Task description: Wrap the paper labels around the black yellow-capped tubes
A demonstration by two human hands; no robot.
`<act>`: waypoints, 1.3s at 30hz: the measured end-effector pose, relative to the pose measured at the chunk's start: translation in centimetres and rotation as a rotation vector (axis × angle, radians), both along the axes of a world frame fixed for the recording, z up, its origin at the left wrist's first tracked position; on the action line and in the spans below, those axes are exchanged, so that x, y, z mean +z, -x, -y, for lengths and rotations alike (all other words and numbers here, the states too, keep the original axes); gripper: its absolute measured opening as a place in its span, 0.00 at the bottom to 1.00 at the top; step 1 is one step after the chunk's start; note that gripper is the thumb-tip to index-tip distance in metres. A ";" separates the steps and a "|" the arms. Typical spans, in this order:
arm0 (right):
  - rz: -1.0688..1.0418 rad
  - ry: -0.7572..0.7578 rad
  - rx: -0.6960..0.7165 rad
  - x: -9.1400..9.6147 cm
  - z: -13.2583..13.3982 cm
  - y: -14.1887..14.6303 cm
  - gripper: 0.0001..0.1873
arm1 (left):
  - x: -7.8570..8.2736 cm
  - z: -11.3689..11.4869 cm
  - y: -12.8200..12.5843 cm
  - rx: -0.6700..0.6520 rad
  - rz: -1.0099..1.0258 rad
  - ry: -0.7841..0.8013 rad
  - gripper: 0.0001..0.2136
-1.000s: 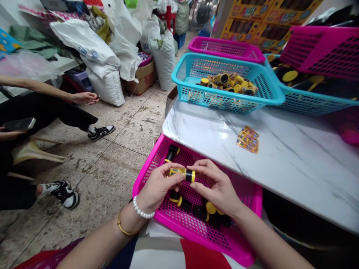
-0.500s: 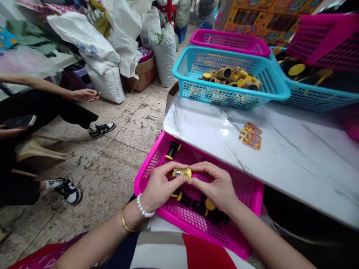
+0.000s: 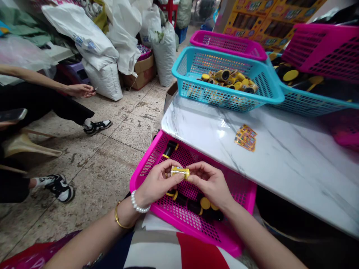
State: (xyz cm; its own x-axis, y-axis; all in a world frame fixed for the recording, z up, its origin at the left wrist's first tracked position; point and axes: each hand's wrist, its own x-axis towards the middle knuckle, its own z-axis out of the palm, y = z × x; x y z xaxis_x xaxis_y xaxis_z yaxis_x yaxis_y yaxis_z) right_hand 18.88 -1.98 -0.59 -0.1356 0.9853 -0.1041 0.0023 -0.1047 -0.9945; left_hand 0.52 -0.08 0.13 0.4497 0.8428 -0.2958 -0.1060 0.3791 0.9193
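Both my hands hold a short yellow-labelled cylinder (image 3: pixel 179 172) between their fingertips, above a magenta plastic mesh basket (image 3: pixel 196 231). My left hand (image 3: pixel 157 183) grips its left end, and my right hand (image 3: pixel 209 183) pinches its right end. Black cylinders with yellow ends lie in the basket, one near the far rim (image 3: pixel 170 148) and others below my hands (image 3: pixel 193 207). A pearl bracelet and a gold bangle circle my left wrist. The fingers hide part of the held cylinder.
A white marble table (image 3: pixel 280 164) runs along the basket's right side, with a small stack of printed cards (image 3: pixel 245 138) on it. Beyond stands a turquoise basket (image 3: pixel 179 71) of yellow cylinders. To the left, a co-worker's hand (image 3: pixel 80 90) rests above a tiled floor.
The held cylinder has turned in my fingers, so its black end no longer shows and the yellow label faces me. My view has shifted slightly.
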 end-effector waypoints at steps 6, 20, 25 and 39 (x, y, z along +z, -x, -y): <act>-0.051 -0.070 0.134 0.9 0.0 -1.0 0.10 | -0.3 -0.1 0.2 -0.175 0.133 0.190 0.19; -0.028 -0.208 0.071 0.3 1.4 0.1 0.08 | -0.3 0.0 0.0 -0.156 0.199 0.337 0.22; 0.259 -0.430 0.130 0.4 1.3 0.0 0.15 | -0.1 0.0 0.1 -0.133 0.168 0.379 0.25; 0.552 -0.574 0.110 3.6 0.0 -1.3 0.12 | -0.6 1.0 -0.6 -0.168 0.200 0.368 0.26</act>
State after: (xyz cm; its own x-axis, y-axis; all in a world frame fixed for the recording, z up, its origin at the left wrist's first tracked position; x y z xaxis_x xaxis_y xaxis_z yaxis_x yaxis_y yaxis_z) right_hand 20.23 -1.97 2.97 -0.3119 0.8894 0.3341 0.4900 0.4518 -0.7455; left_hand 1.08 -1.05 -0.49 0.6500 0.6086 -0.4551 -0.1774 0.7039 0.6878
